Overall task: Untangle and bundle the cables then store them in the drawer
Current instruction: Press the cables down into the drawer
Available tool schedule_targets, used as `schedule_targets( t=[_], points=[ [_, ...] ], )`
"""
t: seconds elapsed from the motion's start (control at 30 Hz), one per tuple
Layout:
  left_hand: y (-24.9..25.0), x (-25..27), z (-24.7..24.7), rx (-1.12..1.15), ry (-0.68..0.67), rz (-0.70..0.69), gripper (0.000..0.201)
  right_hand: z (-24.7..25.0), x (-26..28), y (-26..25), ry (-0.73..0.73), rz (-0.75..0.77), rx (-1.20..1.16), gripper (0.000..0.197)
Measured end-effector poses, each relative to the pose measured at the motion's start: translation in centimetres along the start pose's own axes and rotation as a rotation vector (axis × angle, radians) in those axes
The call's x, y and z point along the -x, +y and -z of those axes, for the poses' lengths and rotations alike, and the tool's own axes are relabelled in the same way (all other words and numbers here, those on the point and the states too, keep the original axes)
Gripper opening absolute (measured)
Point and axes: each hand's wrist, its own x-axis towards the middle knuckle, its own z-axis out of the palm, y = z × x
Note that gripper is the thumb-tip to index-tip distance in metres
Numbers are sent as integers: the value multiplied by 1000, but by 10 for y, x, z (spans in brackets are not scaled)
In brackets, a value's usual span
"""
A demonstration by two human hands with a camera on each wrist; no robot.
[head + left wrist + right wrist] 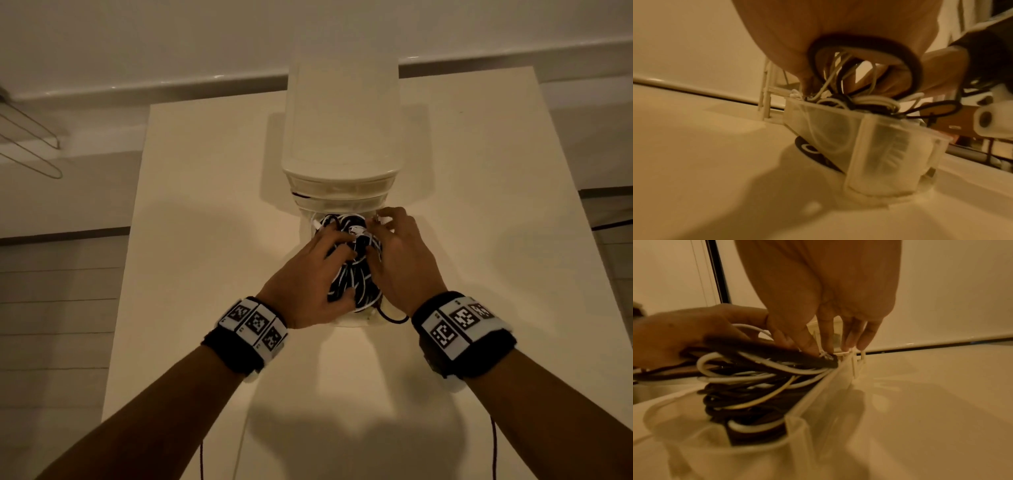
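Note:
A bundle of black and white cables (352,277) lies in the pulled-out bottom drawer (356,321) of a small translucent drawer unit (342,137). My left hand (318,270) grips the bundle from the left, fingers over its top and thumb on its near side. My right hand (394,243) rests on the bundle's right side, its fairly straight fingers (826,340) pressing down by a white connector at the drawer's far rim. In the left wrist view the cables (859,102) rise above the drawer wall (890,146). In the right wrist view the coils (756,382) fill the drawer (756,459).
The drawer unit stands in the middle of a pale table (205,205) against a wall. One black cable loop (394,317) hangs over the drawer's near right corner. A wire rack (30,137) sits off the table to the far left.

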Motion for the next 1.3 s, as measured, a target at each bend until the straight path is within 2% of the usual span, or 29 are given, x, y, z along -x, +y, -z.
schedule_targets(
  t=[0.1, 0.2, 0.33, 0.5, 0.63, 0.77, 0.83, 0.9, 0.97, 1.0, 1.13, 1.2, 1.3],
  points=[
    [-3, 7, -3, 82, 119, 80, 39, -1, 5, -1, 72, -11, 146, 37],
    [-5, 15, -9, 134, 188, 104, 41, -1, 11, -3, 55, -137, 13, 42],
    [-5, 15, -11, 182, 144, 57, 39, 0, 7, -8, -55, -279, -82, 46],
    [-9, 5, 5, 176, 36, 26, 28, 1, 2, -16, -56, -347, -127, 45],
    [-19, 0, 4, 183, 40, 18, 15, -1, 12, -23, -73, -302, -182, 46],
    [-18, -2, -6, 171, 95, 60, 7, -5, 17, -28, -83, -100, -27, 53],
    [-14, -2, -8, 155, 91, 92, 12, -7, 15, -29, -64, -82, 20, 51],
    [-7, 0, -10, 145, 108, 133, 23, -7, 15, -26, -14, -91, 168, 46],
    [-1, 4, -14, 106, 127, 175, 33, -3, 15, -22, 13, -85, 330, 48],
    [2, 6, -18, 83, 141, 191, 38, -3, 15, -20, -1, -81, 339, 50],
    [10, 5, -25, -22, 286, 254, 51, -12, 20, -11, -183, -84, 295, 60],
    [13, 5, -26, 3, 352, 303, 58, -12, 18, -11, -157, -110, 200, 56],
    [12, 3, -28, 114, 389, 476, 62, -5, 10, -10, -84, -161, 29, 43]
  ],
)
